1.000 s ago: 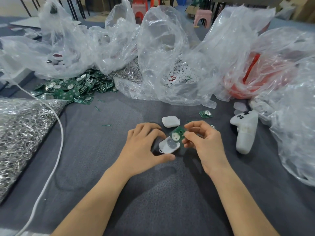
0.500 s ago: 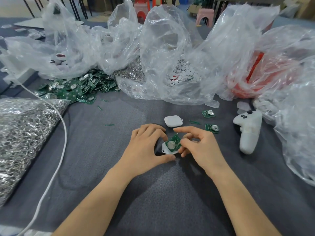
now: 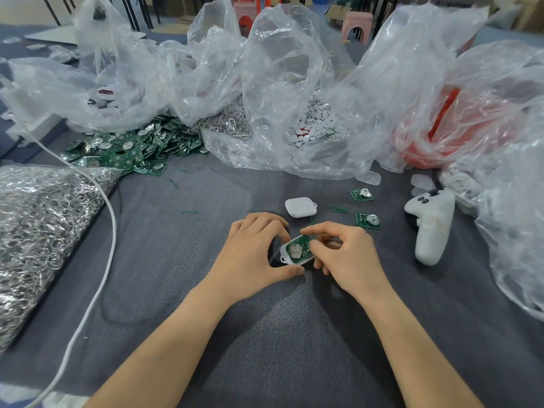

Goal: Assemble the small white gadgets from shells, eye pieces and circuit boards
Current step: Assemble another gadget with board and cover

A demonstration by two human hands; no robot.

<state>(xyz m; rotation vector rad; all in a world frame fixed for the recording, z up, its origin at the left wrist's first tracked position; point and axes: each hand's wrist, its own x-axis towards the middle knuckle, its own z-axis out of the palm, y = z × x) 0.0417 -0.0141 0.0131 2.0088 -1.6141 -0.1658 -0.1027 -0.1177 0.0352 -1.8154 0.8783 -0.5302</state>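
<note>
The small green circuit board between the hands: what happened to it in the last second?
The right hand lowered the green circuit board into the open white plastic shell, where it now sits. The left hand kept gripping that shell; the closed white gadget behind stayed put.

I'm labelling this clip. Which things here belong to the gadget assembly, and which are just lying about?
Job: left hand, white shell, right hand, circuit board in the shell, closed white gadget, two loose boards, board pile.
Lying about: white controller, white cable, pink stool.
</note>
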